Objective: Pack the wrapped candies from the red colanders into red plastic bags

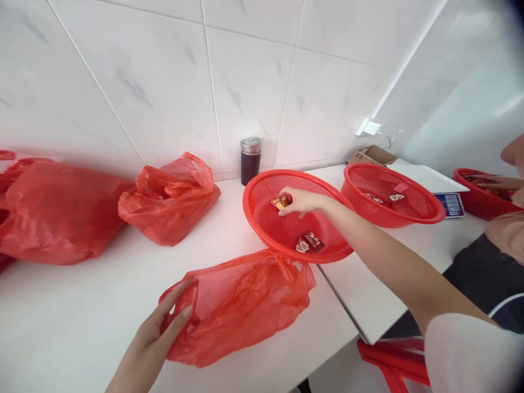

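Observation:
At the front left, my left hand [158, 333] has its thumb and fingers closed on one end of a thin red plastic bag [245, 311], which lies loosely spread on the white table. My right hand [297, 202] reaches across into a red mesh basket [270, 183] and pinches a few small wrapped candies [282, 202], in yellow and red wrappers. Below that hand, a few dark red wrapped candies [313, 242] rest on the basket's bottom. The bag's far end touches the near rim of the basket.
Full red bags [65, 213] and a smaller red bag [172, 202] stand left. A dark tumbler [250, 164] is by the wall. Rightward are another red basket [393, 191] with candies, a scale [448, 205], a cardboard box [372, 155], and a co-worker's hand [491, 182] over a third basket.

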The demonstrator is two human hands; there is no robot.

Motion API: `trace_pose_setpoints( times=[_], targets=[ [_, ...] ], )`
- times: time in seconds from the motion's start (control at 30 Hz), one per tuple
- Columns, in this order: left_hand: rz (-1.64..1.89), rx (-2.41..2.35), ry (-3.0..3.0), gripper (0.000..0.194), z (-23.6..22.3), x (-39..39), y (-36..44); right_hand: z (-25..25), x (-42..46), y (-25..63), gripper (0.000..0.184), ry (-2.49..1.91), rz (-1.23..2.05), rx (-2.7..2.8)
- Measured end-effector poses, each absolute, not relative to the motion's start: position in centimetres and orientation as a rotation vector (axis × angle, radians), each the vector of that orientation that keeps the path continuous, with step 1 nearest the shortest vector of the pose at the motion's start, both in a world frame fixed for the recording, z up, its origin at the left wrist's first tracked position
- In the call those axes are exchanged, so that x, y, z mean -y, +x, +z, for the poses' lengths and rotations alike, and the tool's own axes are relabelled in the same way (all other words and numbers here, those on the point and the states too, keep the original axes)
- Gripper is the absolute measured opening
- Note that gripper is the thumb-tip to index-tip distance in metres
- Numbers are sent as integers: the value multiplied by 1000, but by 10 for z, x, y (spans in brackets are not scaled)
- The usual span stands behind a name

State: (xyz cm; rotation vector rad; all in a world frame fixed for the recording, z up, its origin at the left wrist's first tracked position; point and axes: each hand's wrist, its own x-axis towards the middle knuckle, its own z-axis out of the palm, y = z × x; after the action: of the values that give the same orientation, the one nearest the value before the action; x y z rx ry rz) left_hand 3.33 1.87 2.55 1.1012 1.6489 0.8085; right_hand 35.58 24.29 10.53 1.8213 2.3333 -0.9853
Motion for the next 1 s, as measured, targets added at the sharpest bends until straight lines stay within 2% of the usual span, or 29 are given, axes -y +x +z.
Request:
trace_pose_setpoints(
  times=[0.13, 0.2, 0.27, 0.37, 0.43, 0.57, 0.67, 0.73, 0.8, 0.87, 1.0],
  targets=[
    [786, -1663, 1104, 66, 28, -20, 43, 135, -182, 329, 59, 1382, -1748, -2487],
    [818, -1638, 1111, 68, 24, -21, 47, 129, -149, 306, 61, 1130, -1838, -2410],
    [839, -1605, 1139, 72, 19, -20, 49, 108, -123, 284, 61, 1091, -1629, -2434],
    [806, -1592, 1238, 75, 15, -15, 48, 73, -100, 264, 51, 1354, -956, -2560],
    [798, -1637, 1303, 73, 16, -11, 47, 66, -92, 263, 46, 1416, -685, -2586],
    [796, -1766, 1397, 68, 26, -4, 44, 103, -97, 288, 35, 1398, -847, -2807],
    [749, -1813, 1458, 67, 31, -1, 41, 125, -128, 325, 35, 1693, -839, -2799],
    [753, -1818, 1495, 68, 30, 1, 39, 119, -153, 353, 48, 1821, -724, -2604],
    [764, -1823, 1501, 68, 24, 2, 35, 99, -174, 376, 71, 1771, -687, -2334],
    [796, -1808, 1485, 70, 15, 2, 29, 77, -184, 391, 77, 1673, -674, -2192],
    [861, -1709, 1439, 77, -3, 1, 17, 53, -183, 393, 50, 1680, -629, -2192]
  ],
)
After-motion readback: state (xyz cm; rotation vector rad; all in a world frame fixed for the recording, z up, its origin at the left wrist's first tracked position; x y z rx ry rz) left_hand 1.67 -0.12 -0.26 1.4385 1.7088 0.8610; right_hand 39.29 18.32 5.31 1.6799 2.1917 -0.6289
